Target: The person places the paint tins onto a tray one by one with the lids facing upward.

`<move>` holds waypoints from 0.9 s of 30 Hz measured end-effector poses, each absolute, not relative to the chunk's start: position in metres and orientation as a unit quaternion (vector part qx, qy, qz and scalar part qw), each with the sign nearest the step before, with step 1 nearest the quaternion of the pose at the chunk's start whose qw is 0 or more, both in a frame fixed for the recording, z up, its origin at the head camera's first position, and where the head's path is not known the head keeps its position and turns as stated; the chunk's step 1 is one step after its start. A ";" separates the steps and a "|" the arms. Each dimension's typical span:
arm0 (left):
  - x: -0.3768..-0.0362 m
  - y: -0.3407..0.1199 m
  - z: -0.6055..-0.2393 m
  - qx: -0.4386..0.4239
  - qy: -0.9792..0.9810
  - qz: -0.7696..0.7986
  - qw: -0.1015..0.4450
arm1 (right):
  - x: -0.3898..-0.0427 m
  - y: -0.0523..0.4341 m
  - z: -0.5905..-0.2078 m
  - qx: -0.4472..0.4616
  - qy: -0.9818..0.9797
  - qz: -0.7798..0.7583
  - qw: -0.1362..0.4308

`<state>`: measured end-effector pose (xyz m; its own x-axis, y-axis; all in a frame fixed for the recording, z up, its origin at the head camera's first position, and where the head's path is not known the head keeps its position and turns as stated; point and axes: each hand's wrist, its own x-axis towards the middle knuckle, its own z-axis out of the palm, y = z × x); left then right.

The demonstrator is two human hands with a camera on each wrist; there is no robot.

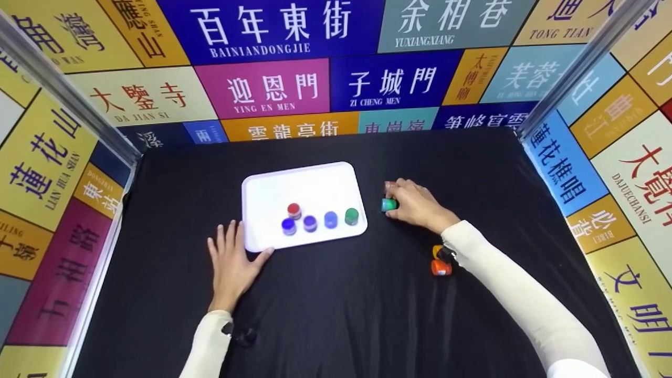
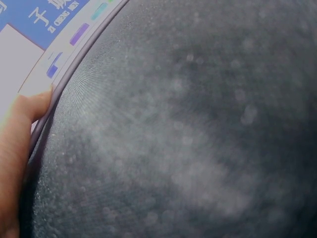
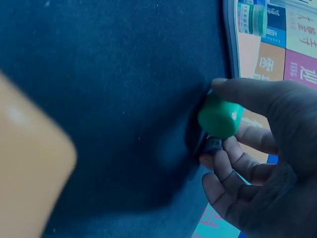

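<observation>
The left hand (image 1: pixel 234 262) lies nearest, fingers spread, thumb touching the tray (image 1: pixel 294 181). Farther off, just right of it, the right hand (image 1: pixel 417 206) pinches a green jar (image 1: pixel 387 205). The back wall (image 1: pixel 262 110) reads "YING EN MEN" and "ZI CHENG MEN".

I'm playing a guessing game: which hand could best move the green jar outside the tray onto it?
Probably the right hand: it pinches that green jar, while the left hand is across the tray, by its left edge.
</observation>
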<state>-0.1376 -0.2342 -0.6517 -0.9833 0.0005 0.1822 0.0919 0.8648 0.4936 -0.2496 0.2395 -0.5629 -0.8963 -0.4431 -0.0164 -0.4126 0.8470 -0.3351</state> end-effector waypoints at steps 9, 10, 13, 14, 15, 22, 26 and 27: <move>-0.138 -0.234 -0.653 -0.025 -0.962 -0.255 0.092 | -0.246 0.230 -0.558 -0.221 0.954 -0.198 0.035; -0.138 -0.234 -0.653 -0.026 -0.962 -0.256 0.091 | -0.246 0.229 -0.557 -0.218 0.953 -0.209 0.037; -0.138 -0.234 -0.652 -0.026 -0.962 -0.256 0.091 | -0.247 0.225 -0.555 -0.212 0.943 -0.252 0.042; -0.138 -0.234 -0.652 -0.026 -0.962 -0.256 0.091 | -0.247 0.223 -0.555 -0.211 0.939 -0.269 0.044; -0.138 -0.234 -0.652 -0.026 -0.962 -0.256 0.092 | -0.248 0.221 -0.555 -0.210 0.933 -0.287 0.046; -0.138 -0.234 -0.652 -0.024 -0.962 -0.258 0.086 | -0.253 0.204 -0.554 -0.206 0.901 -0.376 0.066; -0.139 -0.234 -0.652 -0.023 -0.963 -0.256 0.083 | -0.255 0.192 -0.557 -0.201 0.896 -0.391 0.067; -0.139 -0.234 -0.652 -0.022 -0.963 -0.255 0.082 | -0.256 0.189 -0.558 -0.200 0.895 -0.392 0.066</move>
<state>-0.1386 -0.2341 -0.6516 -0.9855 0.0011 0.1695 0.0849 0.8685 0.4883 -0.2560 0.1887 -0.5575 -0.9111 -0.4102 0.0395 -0.3071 0.6118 -0.7290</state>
